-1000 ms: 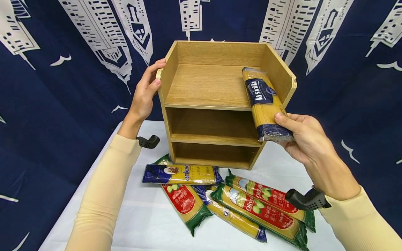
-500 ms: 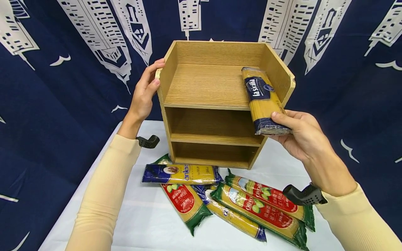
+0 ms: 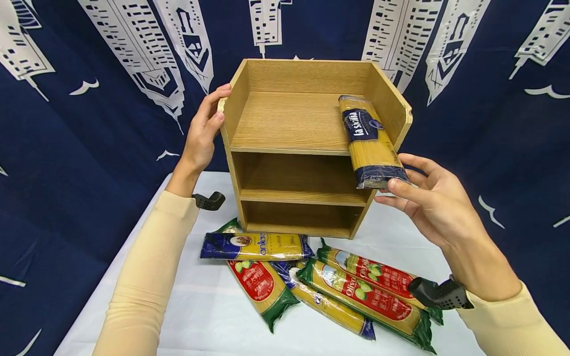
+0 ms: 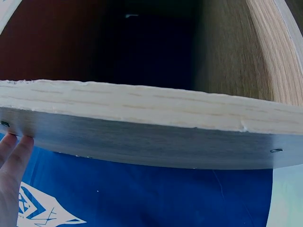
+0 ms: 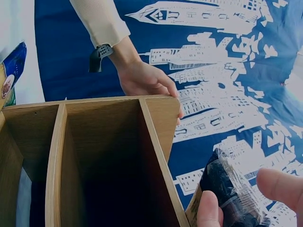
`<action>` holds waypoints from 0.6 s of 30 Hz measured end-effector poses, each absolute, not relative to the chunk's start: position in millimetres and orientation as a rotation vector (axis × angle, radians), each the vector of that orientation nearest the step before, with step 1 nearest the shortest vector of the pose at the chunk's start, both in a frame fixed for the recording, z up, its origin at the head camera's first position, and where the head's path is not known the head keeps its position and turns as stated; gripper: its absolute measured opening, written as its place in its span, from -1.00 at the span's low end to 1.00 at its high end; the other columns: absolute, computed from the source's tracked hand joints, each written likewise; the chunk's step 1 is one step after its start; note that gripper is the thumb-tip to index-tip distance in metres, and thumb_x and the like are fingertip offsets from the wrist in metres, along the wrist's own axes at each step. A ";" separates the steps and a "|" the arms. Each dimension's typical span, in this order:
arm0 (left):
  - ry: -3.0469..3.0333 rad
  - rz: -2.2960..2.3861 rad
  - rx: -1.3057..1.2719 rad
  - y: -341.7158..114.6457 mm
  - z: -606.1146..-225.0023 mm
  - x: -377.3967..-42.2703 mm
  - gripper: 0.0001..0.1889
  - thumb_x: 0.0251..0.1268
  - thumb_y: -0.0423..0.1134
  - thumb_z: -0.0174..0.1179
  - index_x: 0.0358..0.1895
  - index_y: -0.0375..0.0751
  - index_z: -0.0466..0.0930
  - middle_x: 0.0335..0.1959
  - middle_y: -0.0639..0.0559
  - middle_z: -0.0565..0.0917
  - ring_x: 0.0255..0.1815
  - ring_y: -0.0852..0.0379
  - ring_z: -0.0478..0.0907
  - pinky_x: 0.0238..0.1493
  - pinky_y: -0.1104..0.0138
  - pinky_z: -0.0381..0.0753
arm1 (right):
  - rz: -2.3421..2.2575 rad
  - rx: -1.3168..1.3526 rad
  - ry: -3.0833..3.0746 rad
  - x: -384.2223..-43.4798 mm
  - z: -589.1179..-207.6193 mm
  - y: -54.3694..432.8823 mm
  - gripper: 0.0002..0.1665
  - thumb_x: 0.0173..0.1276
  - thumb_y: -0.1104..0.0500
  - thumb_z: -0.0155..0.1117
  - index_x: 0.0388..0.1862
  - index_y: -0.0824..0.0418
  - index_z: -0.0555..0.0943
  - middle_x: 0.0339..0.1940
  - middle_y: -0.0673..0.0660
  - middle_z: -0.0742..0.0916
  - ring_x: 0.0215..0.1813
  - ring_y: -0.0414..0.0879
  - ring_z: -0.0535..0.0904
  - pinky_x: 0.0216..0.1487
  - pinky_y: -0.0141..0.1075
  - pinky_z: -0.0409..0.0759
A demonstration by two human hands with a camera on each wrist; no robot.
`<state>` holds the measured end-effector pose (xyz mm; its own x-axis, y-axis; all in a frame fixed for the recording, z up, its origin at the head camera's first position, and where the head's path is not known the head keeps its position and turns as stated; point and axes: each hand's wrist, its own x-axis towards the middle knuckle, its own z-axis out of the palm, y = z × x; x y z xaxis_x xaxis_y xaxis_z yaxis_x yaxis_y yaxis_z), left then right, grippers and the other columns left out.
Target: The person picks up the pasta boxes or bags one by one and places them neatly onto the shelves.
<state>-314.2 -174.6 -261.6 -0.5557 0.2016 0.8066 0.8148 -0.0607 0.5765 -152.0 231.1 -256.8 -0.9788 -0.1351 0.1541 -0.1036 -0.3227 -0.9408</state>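
Note:
A wooden shelf unit [image 3: 285, 121] with three levels stands on the table. My left hand [image 3: 200, 136] holds the upper front edge of its left side panel; in the left wrist view two fingers [image 4: 18, 158] touch the panel's outer face. A La Sicilia spaghetti packet [image 3: 367, 138] lies along the right of the top level, its dark blue end jutting past the front edge. Beside that end is my right hand [image 3: 438, 210], fingers spread and loosely bent, the thumb close to the packet's corner. In the right wrist view the packet's end [image 5: 229, 191] sits between parted digits.
In front of the unit, an Ankara pasta packet [image 3: 258, 246] lies across a green-ended spaghetti packet [image 3: 260, 284]. Two Olivoilà packets [image 3: 374, 296] overlap a yellow and blue packet [image 3: 331, 309] at right. A dark blue printed cloth [image 3: 111, 133] hangs behind the white table [image 3: 200, 316].
The spaghetti packet has slid slightly further back onto the top level. My right hand has loosened its grip, its fingers spreading away from the packet. The left hand keeps its hold.

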 end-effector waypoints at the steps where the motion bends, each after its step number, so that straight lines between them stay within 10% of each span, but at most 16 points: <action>1: -1.731 -1.662 -1.084 -174.2 -261.3 -313.9 -0.50 0.43 -0.28 -0.08 0.38 -0.38 0.38 0.49 -0.14 0.36 0.45 -0.07 0.30 0.30 0.17 0.38 | -2.516 -0.323 1.833 -149.7 -257.1 230.9 -0.20 0.38 0.55 0.18 0.49 0.22 0.12 0.26 0.31 0.43 0.03 0.08 0.70 -0.08 -0.04 0.70; 18: -1.732 -1.661 -1.096 -174.9 -261.8 -313.5 -0.50 0.45 -0.27 -0.09 0.39 -0.39 0.36 0.51 -0.15 0.33 0.45 -0.08 0.29 0.30 0.16 0.37 | -2.455 -0.556 2.194 -148.2 -266.3 205.2 -0.23 0.26 0.61 0.28 0.44 0.24 0.41 0.18 0.36 0.40 -0.08 0.05 0.70 -0.20 -0.14 0.72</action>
